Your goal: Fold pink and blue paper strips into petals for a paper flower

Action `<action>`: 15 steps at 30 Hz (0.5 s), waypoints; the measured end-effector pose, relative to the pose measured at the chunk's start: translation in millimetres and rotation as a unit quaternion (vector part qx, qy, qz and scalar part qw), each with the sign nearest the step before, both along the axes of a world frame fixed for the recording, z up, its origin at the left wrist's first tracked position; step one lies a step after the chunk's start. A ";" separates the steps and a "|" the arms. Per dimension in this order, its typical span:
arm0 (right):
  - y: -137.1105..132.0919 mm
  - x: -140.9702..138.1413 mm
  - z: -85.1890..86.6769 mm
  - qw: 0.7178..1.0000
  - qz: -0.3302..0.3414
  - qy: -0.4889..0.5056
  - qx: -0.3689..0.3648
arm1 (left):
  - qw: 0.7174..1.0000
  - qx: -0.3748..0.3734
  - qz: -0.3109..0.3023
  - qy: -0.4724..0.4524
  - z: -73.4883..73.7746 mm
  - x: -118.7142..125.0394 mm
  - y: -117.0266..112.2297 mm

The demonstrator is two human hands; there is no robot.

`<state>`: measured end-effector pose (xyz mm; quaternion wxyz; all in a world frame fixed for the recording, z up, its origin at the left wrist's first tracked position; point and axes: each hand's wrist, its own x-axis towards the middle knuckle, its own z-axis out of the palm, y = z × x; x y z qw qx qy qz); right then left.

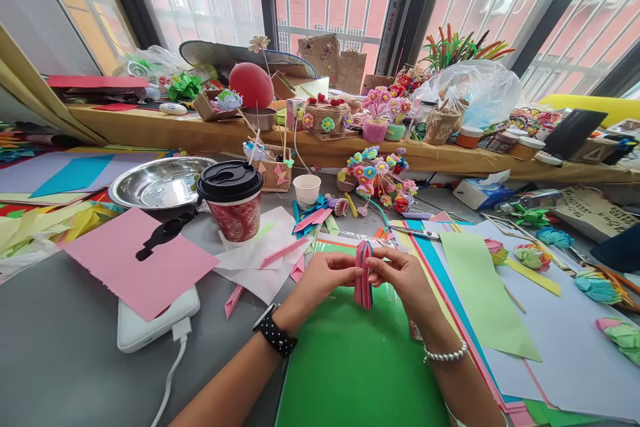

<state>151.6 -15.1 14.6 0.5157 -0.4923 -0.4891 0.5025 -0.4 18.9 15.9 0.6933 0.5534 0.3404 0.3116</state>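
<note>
Both hands meet over a shiny green folder [360, 360] lying in front of me. Between them stands a narrow bundle of folded paper [364, 293], mostly pink and red with some blue edges. My left hand [327, 277] pinches its left side between thumb and fingers. From the other side my right hand [400, 273] grips the bundle near its upper half. The fingers cover part of the paper, so its full shape is hidden. Colored paper sheets [575, 367] lie just right of the folder, a light green strip [485, 293] on top.
At left are a lidded coffee cup [233, 217], a metal bowl [150, 183], a pink sheet [135, 253] and a white power bank [145, 330] with a cable. Scissors [415, 232] lie beyond my right hand. Paper flowers [533, 257] sit right; crafts crowd the window ledge [320, 147].
</note>
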 end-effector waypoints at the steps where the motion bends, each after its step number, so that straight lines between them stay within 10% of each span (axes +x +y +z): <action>1: 0.2 0.5 -0.1 1.000 0.006 0.005 -0.008 | 1.000 -0.003 -0.016 0.000 0.3 -0.7 -0.2; 15: -2.1 -8.6 -5.0 0.997 0.001 0.074 -0.023 | 0.998 0.000 -0.060 0.012 7.7 2.8 -5.7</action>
